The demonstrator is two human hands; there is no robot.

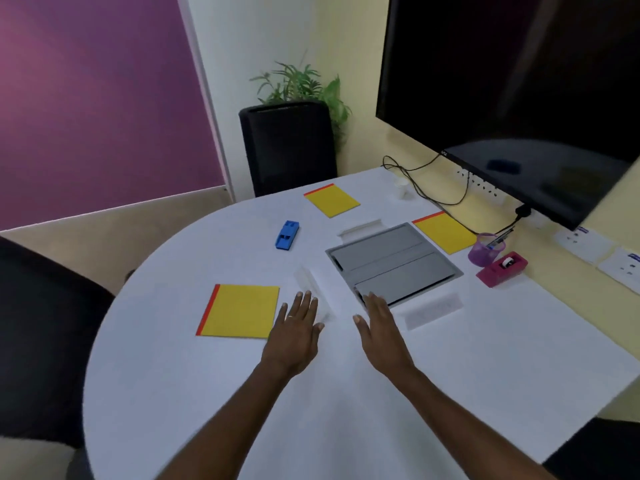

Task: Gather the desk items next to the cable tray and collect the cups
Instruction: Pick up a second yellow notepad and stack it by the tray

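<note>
A grey cable tray (393,263) is set into the white table (346,393). Three yellow notepads lie around it: one near left (240,310), one far (331,200), one at the right (445,232). A blue stapler (287,234) lies to the tray's left. A purple pen holder (485,249) and a pink tape dispenser (502,269) stand right of the tray. Two small white cups (402,188) stand far back. My left hand (298,323) and my right hand (377,323) hover open over the table, just in front of the tray, holding nothing.
White name stands lie near the tray: one by my left hand (313,287), one behind the tray (360,227), one at my right (433,310). A black monitor (519,98) with cables hangs at the right. Black chairs stand at the back (287,147) and left (41,341).
</note>
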